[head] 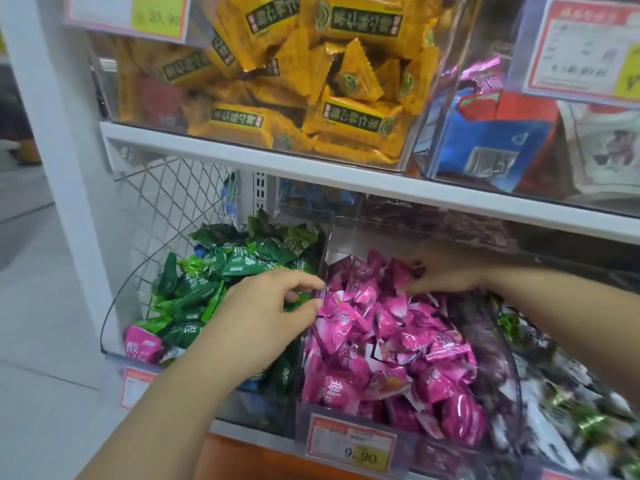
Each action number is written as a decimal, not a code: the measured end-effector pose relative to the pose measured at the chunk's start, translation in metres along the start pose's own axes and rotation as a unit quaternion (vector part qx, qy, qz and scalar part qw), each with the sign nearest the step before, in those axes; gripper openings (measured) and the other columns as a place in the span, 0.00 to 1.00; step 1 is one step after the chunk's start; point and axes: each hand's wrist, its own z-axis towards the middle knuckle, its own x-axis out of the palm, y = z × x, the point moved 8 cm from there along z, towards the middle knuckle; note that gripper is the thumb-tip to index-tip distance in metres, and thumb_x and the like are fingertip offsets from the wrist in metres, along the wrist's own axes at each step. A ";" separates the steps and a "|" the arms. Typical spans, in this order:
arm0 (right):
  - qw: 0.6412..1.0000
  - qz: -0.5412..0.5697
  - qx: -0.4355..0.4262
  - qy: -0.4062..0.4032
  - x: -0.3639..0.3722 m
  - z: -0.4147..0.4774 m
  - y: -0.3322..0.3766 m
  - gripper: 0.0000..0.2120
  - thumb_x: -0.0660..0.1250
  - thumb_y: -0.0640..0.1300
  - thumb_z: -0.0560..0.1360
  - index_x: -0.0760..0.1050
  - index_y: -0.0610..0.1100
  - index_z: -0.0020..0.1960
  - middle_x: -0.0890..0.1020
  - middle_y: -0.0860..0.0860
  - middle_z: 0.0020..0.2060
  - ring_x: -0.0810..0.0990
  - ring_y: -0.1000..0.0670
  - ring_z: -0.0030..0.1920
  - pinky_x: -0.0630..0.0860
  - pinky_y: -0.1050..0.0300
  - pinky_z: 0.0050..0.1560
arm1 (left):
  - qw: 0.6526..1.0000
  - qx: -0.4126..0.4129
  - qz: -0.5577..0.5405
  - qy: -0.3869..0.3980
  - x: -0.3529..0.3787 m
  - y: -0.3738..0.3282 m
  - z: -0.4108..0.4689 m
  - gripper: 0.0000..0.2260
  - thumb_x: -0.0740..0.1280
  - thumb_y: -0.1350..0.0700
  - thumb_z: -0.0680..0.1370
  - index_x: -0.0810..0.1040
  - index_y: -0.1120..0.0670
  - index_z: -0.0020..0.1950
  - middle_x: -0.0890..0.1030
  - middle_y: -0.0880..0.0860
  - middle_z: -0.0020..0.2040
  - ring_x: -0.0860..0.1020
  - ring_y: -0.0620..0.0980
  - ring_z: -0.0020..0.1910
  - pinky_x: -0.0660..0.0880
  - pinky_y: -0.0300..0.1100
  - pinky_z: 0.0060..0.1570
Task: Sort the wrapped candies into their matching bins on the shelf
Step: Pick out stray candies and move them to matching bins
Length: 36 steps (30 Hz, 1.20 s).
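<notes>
Left hand [266, 313] is over the wall between the two bins. Its fingers are curled, and thumb and forefinger seem to pinch a small green foil-wrapped candy [300, 298]. The clear plastic bin of green candies [104, 327] lies under and to the left of that hand. The clear plastic bin of pink candies [415, 445] starts right at its fingertips.

My right hand [446, 271] is reaching deep into the back of the pink pile, fingers down among the wrappers. It's blurred, and I can't tell if it has hold of anything.

To do this well, I'd carry the green one clear of the dividing wall before letting go, so it drops to the left of my hand, well into the green heap, and can't slide back over. I want a light pinch on the wrapper's crimped edge, since these foils look slippery.

Down near my left forearm, at the front corner of the green bin, sits a stray pink foil-wrapped candy [142, 345]. That one looks like it needs to go across to the pink side.
</notes>
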 end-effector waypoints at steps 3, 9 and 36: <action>0.998 0.038 -0.017 -0.046 -0.010 -0.003 0.014 0.26 0.71 0.53 0.72 0.70 0.49 0.68 0.76 0.54 0.62 0.74 0.53 0.63 0.67 0.65 0.58 | 1.000 -0.003 0.001 -0.001 0.000 0.000 0.000 0.09 0.66 0.47 0.77 0.77 0.36 0.55 0.73 0.30 0.44 0.70 0.24 0.41 0.66 0.24 0.40; 0.990 0.038 -0.091 0.099 0.028 0.015 0.096 0.26 0.71 0.62 0.68 0.74 0.51 0.62 0.76 0.54 0.59 0.75 0.54 0.57 0.70 0.56 0.63 | 1.000 -0.002 0.012 -0.008 0.000 -0.001 0.001 0.10 0.66 0.48 0.76 0.77 0.36 0.56 0.72 0.29 0.43 0.72 0.27 0.45 0.66 0.25 0.40; 0.996 -0.041 -0.017 0.079 0.018 -0.030 0.053 0.19 0.70 0.58 0.71 0.77 0.53 0.60 0.76 0.56 0.59 0.75 0.56 0.55 0.70 0.64 0.57 | 1.000 0.000 -0.005 0.012 -0.001 0.005 -0.001 0.13 0.65 0.45 0.76 0.77 0.37 0.59 0.75 0.32 0.45 0.75 0.34 0.52 0.74 0.40 0.56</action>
